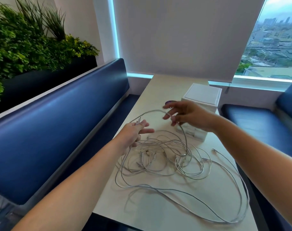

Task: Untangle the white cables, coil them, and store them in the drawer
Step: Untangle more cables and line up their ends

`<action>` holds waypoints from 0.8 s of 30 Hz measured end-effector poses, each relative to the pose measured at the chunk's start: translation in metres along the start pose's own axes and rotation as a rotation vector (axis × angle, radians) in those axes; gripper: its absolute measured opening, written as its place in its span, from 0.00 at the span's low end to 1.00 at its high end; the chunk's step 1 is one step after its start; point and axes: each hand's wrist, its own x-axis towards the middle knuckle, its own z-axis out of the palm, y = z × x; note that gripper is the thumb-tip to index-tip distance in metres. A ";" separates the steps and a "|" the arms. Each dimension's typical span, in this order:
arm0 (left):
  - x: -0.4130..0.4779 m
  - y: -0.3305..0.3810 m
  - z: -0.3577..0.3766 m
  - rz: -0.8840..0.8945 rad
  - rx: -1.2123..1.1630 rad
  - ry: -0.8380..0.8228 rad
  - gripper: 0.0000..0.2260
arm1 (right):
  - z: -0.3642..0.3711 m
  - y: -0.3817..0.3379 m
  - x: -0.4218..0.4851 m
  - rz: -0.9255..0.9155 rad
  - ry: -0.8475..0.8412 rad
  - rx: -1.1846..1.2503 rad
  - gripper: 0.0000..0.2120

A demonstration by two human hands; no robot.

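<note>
Gripping a cable end [138, 122], the left fingers [147, 130] curl; right fingers [168, 106] spread, seemingly hooking it.

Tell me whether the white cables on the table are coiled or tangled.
Tangled: the white cables lie in loose, crossing loops spread over the table, none wound into a coil.

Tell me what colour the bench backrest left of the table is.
The bench backrest is plain dark blue; the head view shows it best.

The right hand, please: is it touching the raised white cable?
Touching: the head view shows the raised white cable draped over fingers of the right hand.
</note>
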 end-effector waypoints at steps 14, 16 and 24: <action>0.007 0.003 -0.019 0.053 -0.437 0.269 0.10 | 0.026 0.114 -0.049 0.456 -0.449 -0.464 0.22; 0.003 0.003 -0.016 0.083 -0.336 0.244 0.10 | 0.027 0.122 -0.048 0.460 -0.392 -0.520 0.20; -0.011 -0.005 0.014 0.188 0.027 0.085 0.10 | 0.049 0.058 0.011 0.320 0.011 0.011 0.19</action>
